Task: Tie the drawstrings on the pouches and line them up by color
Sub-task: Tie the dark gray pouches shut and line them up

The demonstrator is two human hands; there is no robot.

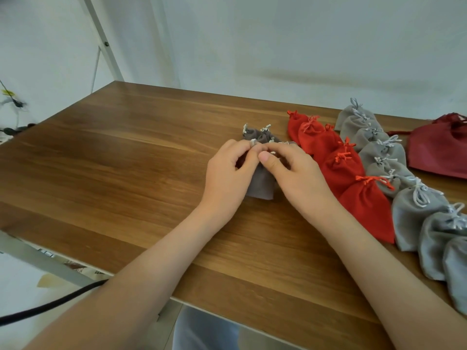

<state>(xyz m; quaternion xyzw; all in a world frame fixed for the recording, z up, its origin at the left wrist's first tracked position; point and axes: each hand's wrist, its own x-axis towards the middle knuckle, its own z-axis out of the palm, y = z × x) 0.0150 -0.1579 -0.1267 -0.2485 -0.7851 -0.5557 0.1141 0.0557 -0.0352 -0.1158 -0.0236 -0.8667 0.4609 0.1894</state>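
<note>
Forearms come in over the near edge of the desk (126,160). L hand (227,170) & R hand (293,170) meet over a taupe pouch (261,183) lying flat mid-desk, right of centre, its bottom toward the near edge. Both hands' fingers (246,149) are curled & pinch its white drawstring (253,142) at the mouth, thumbs nearly touching. Step in hand, I'd judge: tying this pouch, no finished knot visible. Next calls for pulling the knot snug w/o bunching the cloth, then laying it w/ the other taupe pouches (255,133) just behind, toward the far edge. Further right, red pouches (341,165) & grey pouches (414,210), tied, overlap in two rows running from the near right edge to the far edge. A maroon bag (439,150) sits by the far right corner. No brand, label or writing readable.
</note>
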